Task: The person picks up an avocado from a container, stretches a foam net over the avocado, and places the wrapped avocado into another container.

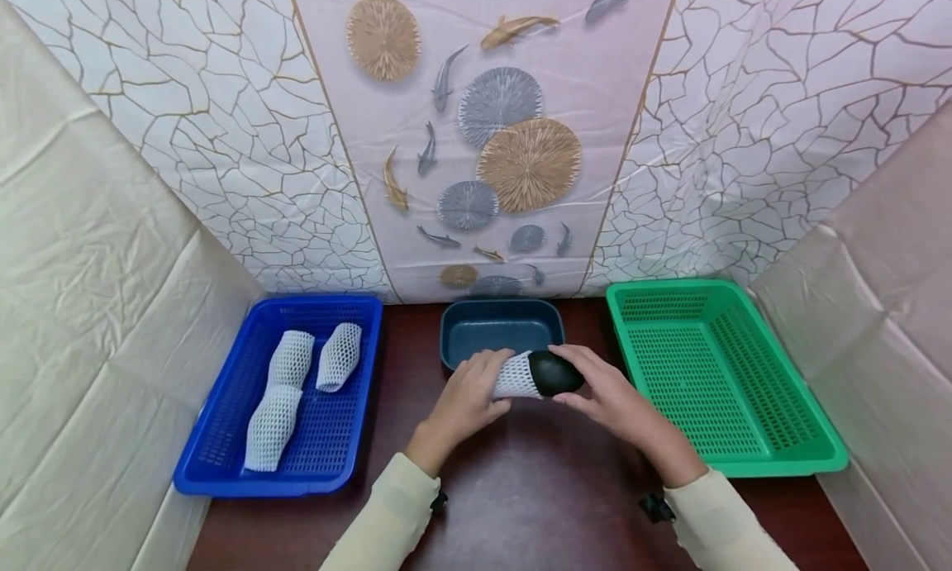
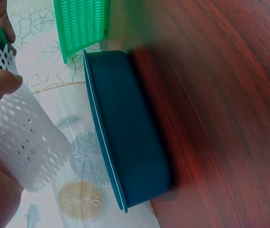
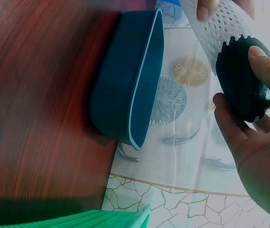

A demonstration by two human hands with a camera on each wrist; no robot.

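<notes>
Over the table, just in front of the blue-grey basin, my two hands hold a dark green oval fruit half covered by a white foam net sleeve. With thumb and fingers, my left hand grips the sleeve at its left part. My right hand pinches the bare right end of the fruit. The right wrist view shows the smooth, shiny fruit sticking out of the net's jagged edge. In the left wrist view the loose end of the sleeve flares past the left hand.
At the left stands a blue basket with foam sleeves in it, one apart from the others. A green basket stands at the right. The basin sits between them near the cloth-covered back wall, on the dark red wooden table.
</notes>
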